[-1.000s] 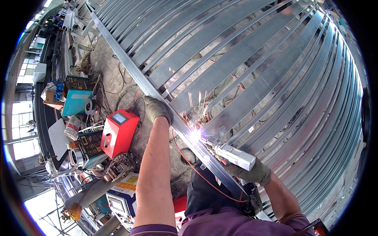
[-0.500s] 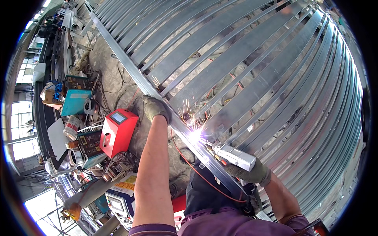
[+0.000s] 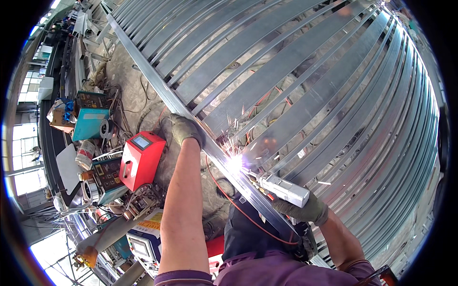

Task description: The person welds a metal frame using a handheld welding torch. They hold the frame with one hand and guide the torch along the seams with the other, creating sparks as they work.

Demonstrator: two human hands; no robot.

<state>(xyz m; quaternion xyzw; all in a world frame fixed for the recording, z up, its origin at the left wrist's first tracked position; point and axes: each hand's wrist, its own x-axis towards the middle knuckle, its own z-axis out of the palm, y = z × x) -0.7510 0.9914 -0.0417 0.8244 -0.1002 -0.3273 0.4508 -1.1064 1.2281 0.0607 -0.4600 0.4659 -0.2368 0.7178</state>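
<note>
My left hand (image 3: pixel 186 130), in a grey-green glove, rests closed on a long steel bar (image 3: pixel 157 85) that runs diagonally across a frame of parallel flat steel slats (image 3: pixel 286 66). My right hand (image 3: pixel 304 210), also gloved, grips a white welding torch (image 3: pixel 284 189) whose tip meets the bar at a bright white arc (image 3: pixel 234 163) throwing sparks. A red cable (image 3: pixel 248 217) runs from the torch back under the bar toward my body.
A red welding machine (image 3: pixel 141 160) stands on the floor left of my arm, with a teal machine (image 3: pixel 90 123), a blue-white unit (image 3: pixel 143 238), cable coils and clutter around it. Windows (image 3: pixel 24 138) line the far left.
The torch and arc have crept slightly along the bar; sparks keep flying. My left hand stays on the bar in the same place.
</note>
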